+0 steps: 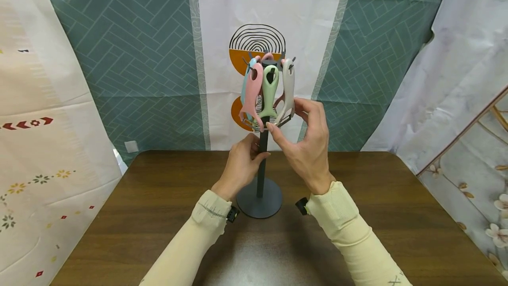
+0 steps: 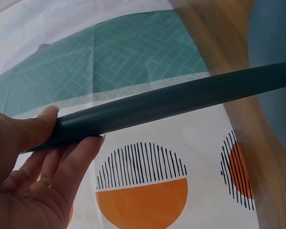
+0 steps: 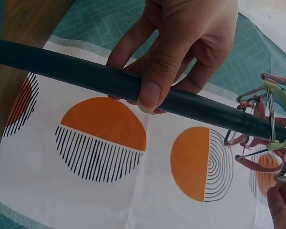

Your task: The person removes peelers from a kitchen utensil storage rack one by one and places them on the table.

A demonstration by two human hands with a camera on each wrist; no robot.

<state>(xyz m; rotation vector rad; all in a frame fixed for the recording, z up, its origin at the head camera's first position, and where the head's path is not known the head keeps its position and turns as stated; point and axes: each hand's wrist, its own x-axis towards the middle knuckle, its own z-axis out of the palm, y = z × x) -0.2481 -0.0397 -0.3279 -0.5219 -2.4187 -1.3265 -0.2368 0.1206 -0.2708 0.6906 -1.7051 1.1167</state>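
Several Y-shaped peelers hang by their handle holes from hooks atop a dark upright stand [image 1: 260, 180] with a round base. A pink peeler [image 1: 253, 87], a green peeler [image 1: 270, 89] and a white peeler [image 1: 289, 80] face me; a blue peeler [image 1: 244, 84] shows partly behind the pink one. My left hand [image 1: 241, 162] grips the pole [image 2: 171, 102] below the peelers, thumb and fingers on either side. My right hand [image 1: 309, 144] holds the white peeler's lower head between thumb and fingers. In the right wrist view, its fingertips [image 3: 280, 202] touch a pale peeler end.
The stand's base rests on a brown wooden table [image 1: 166, 215]. Behind it hangs a green and white patterned cloth [image 1: 147, 56]. Pale floral cloths [image 1: 468, 153] hang at both sides.
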